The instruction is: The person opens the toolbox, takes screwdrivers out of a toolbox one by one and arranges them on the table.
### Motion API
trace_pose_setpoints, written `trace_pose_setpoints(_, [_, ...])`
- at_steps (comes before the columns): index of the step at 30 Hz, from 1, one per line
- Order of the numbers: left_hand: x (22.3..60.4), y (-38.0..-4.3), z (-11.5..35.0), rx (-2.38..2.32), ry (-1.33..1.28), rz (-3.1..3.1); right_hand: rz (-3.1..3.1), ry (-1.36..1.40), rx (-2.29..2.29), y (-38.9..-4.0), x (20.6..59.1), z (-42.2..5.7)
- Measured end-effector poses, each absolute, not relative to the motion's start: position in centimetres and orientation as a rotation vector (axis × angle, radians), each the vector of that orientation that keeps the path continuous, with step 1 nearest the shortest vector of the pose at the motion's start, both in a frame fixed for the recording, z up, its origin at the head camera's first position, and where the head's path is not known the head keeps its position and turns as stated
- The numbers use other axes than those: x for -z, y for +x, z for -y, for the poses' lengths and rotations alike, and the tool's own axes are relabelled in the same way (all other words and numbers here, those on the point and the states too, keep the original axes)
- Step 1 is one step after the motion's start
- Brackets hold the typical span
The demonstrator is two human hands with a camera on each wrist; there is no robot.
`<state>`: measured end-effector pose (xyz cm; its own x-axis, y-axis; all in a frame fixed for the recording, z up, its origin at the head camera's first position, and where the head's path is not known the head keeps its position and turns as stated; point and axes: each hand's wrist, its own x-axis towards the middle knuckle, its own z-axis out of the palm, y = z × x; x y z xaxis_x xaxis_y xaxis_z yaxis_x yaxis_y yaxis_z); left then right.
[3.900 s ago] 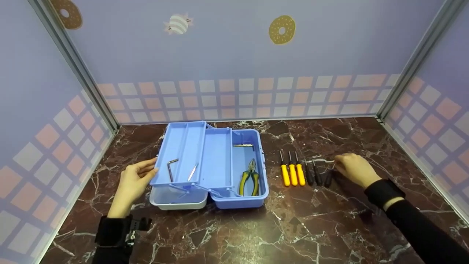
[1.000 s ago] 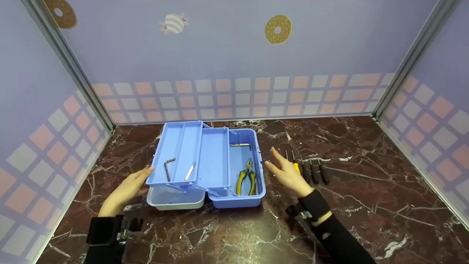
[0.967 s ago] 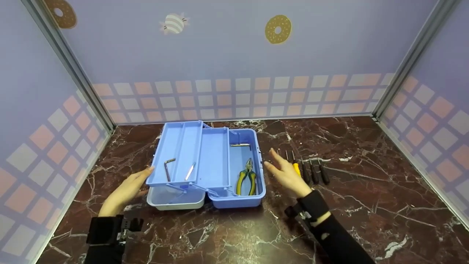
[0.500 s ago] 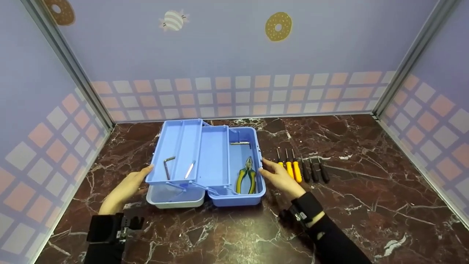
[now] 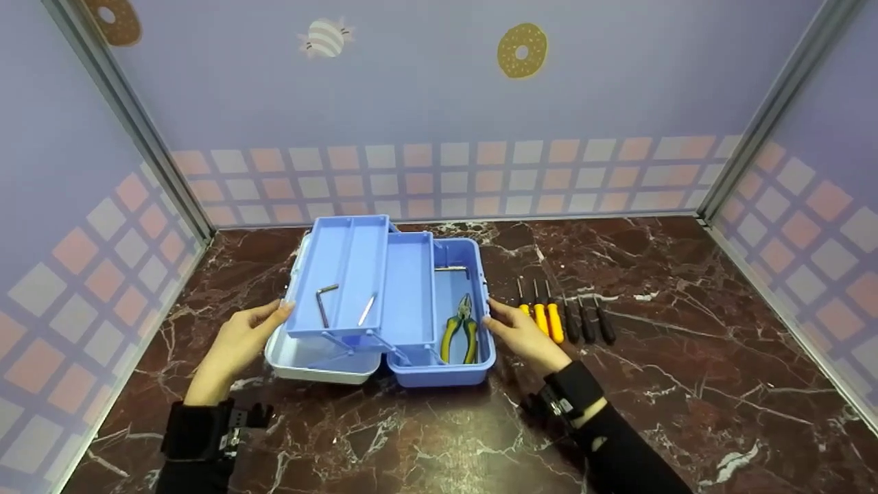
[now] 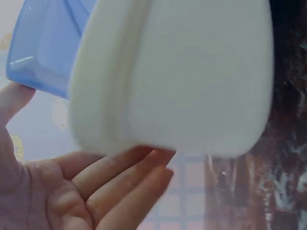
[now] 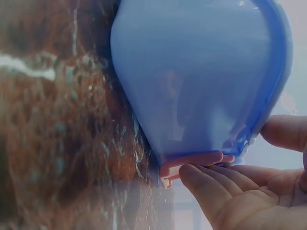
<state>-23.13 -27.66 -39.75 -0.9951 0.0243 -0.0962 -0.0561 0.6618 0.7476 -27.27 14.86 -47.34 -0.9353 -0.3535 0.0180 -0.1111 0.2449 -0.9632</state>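
A blue toolbox [image 5: 442,376] stands on the table, its trays spread to the left over a whitish lid [image 5: 322,374] that tilts up on its outer side. My left hand [image 5: 236,346] holds that side, thumb at the edge of the upper tray [image 5: 336,247] and fingers against the lid. An L-shaped hex key [image 5: 321,307] and a small silver tool [image 5: 367,309] lie in this tray. Green-and-yellow pliers [image 5: 461,333] and another metal tool [image 5: 453,268] rest in the box's bottom. My right hand [image 5: 528,337] holds the box's right wall, thumb at the rim, fingers on a pink latch [image 7: 196,162].
Right of the box lie three yellow-handled screwdrivers [image 5: 554,322] and three black-handled ones [image 5: 605,326] in a row; my right hand partly covers the nearest. Patterned walls [image 5: 439,89] close off the marble-look table [image 5: 425,446] at the back and sides.
My right hand has come left from the screwdrivers onto the box's right wall. In the last half second my left hand has raised the lid's outer side, and the trays have shifted up and right.
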Motion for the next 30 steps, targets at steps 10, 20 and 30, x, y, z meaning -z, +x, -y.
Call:
trace_pose_setpoints(10, [37.9,-21.3,25.2,-1.516,0.096,-2.931,-2.016,-0.366,1.962,-27.4,47.3,-14.8])
trace_pose_setpoints(20, [37.9,-20.7,23.7,-1.613,0.446,-2.945,-2.029,-0.222,1.944,-27.4,46.9,-14.8])
trace_pose_setpoints(30, [38.4,-22.0,21.1,-1.989,0.82,-2.679,-2.039,-0.262,1.916,-27.3,46.4,-14.8])
